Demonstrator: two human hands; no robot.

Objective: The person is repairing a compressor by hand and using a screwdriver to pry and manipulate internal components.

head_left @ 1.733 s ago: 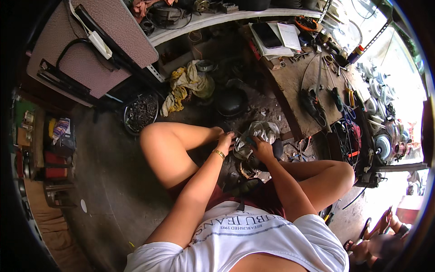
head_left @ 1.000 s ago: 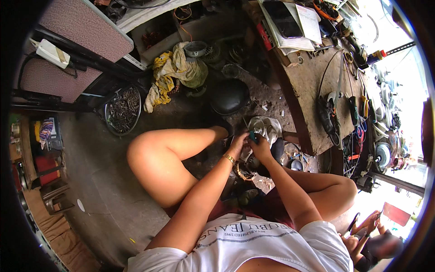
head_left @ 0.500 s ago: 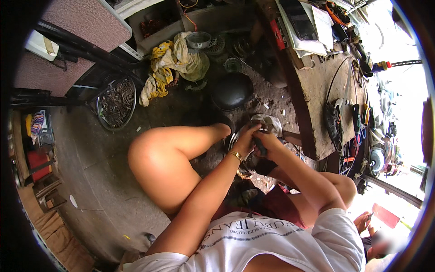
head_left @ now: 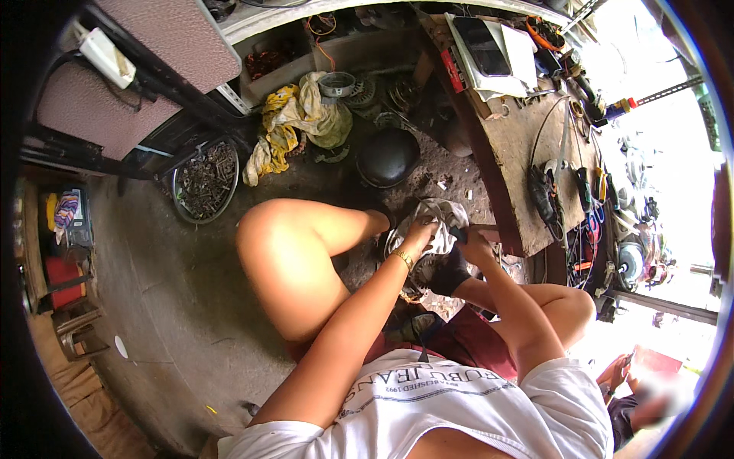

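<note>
My left hand (head_left: 419,234) is closed over a crumpled grey-white cloth (head_left: 443,210) between my knees; what its fingers grip is too small to make out. Just to its right, my right hand (head_left: 475,248) is closed on a dark-handled tool (head_left: 459,236), whose far end I cannot make out. Under my hands sits a round, toothed metal part (head_left: 417,277), partly hidden by my left hand and wrist.
A wooden workbench (head_left: 520,176) with tools and papers stands right. Ahead lie a black bowl-shaped object (head_left: 386,157) and yellow rags (head_left: 279,134). A basin (head_left: 180,195) holds scrap. A panel (head_left: 145,38) is upper left. Another person (head_left: 623,413) is at lower right.
My hands have moved rightward. Over the last half second my right hand has pulled away from my left, taking the dark tool rightward, and more of the cloth shows between them.
</note>
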